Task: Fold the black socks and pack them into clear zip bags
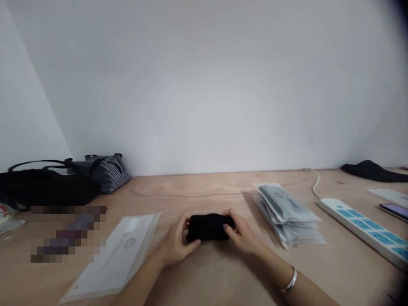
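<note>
A folded black cloth item is held between my two hands over the wooden table, near the middle of the view. My left hand grips its left end, thumb along the lower edge. At the right end, my right hand has its thumb on the front and its fingers behind. Left of my left hand lie flat translucent plastic bags with a printed logo. Beyond my right hand is a stack of similar bags with grey or dark contents.
A white power strip with blue sockets, a phone and a black cloth piece are on the right. A striped bag and black bag stand at the back left. A pixelated patch covers something at left.
</note>
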